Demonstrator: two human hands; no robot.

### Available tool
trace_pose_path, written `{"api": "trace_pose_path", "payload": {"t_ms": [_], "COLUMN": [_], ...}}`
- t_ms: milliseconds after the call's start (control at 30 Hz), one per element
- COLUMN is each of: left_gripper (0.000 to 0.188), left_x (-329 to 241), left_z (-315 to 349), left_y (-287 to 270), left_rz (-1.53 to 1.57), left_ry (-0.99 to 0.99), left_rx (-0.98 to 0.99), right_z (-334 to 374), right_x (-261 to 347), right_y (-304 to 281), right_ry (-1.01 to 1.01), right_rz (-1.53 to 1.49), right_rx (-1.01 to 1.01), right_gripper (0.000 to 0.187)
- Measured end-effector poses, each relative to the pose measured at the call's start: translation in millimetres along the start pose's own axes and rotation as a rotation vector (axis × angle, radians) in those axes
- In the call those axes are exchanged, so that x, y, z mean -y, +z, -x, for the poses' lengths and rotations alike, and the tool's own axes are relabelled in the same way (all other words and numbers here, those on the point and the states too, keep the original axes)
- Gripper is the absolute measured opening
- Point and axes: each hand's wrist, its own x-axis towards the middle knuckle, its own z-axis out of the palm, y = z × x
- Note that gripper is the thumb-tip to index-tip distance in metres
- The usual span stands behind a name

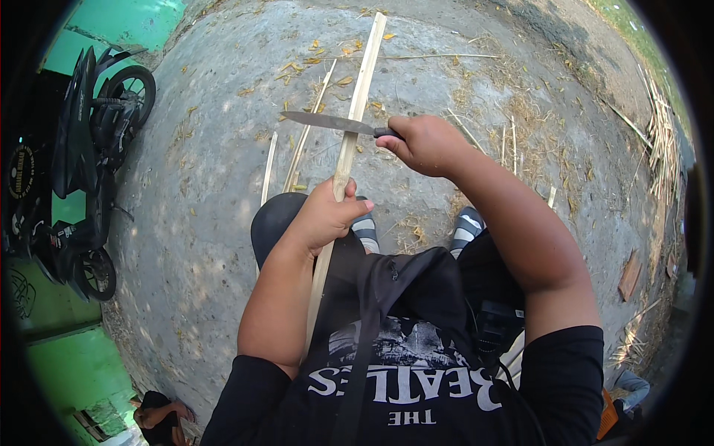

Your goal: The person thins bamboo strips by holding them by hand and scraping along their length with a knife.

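While the left hand (325,215) grips 1 long bamboo strip (355,111) over the lap and the right hand (424,145) holds a knife (327,121) across it, a slipping blade could cut the left thumb just below.

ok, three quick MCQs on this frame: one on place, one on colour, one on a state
1. Where does the knife blade lie?
A. across the bamboo strip
B. flat on the ground
C. on the motorbike

2. What colour is the wall beside the motorbike?
A. red
B. green
C. white

3. How is the left hand?
A. open and empty
B. resting on the knee
C. closed around the strip

Answers: 1 A, the blade crosses the strip, held by the right hand. 2 B, the wall at the left edge is green. 3 C, fingers and thumb wrap the strip.
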Motion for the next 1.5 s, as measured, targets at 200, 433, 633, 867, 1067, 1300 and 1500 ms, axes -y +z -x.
{"api": "trace_pose_path", "payload": {"t_ms": [200, 433, 633, 867, 1067, 1300, 1500], "left_gripper": [0.034, 0.034, 0.036, 0.035, 0.035, 0.034, 0.033], "left_x": [3.5, 6.1, 9.0, 13.6, 10.2, 13.2, 13.7], "left_z": [4.2, 0.0, -1.9, -1.3, -0.4, -2.5, 0.9], "left_y": [-3.3, -2.2, 2.6, -0.1, -2.1, -2.1, 3.0], "left_rz": [0.031, -0.056, -0.128, -0.198, -0.137, -0.225, -0.258], "left_ry": [-0.010, 0.010, 0.059, 0.110, 0.083, 0.125, 0.145], "left_rx": [0.010, -0.025, -0.038, -0.001, -0.045, -0.024, -0.024], "right_z": [11.9, 9.2, -0.4, 5.7, 8.2, 0.9, -0.5], "right_x": [20.5, 13.9, -4.7, -6.1, 15.4, -2.7, -13.0], "right_y": [-6.4, -9.8, -14.8, -10.7, -14.0, -7.5, -21.8], "right_ry": [0.009, -0.014, 0.009, -0.026, -0.034, 0.005, 0.061], "right_rz": [0.012, 0.015, 0.024, 0.039, 0.074, 0.016, 0.016], "right_rx": [0.027, -0.018, -0.028, 0.000, 0.026, -0.162, -0.014], "right_gripper": [0.056, 0.055, 0.055, 0.055, 0.057, 0.050, 0.053]}}
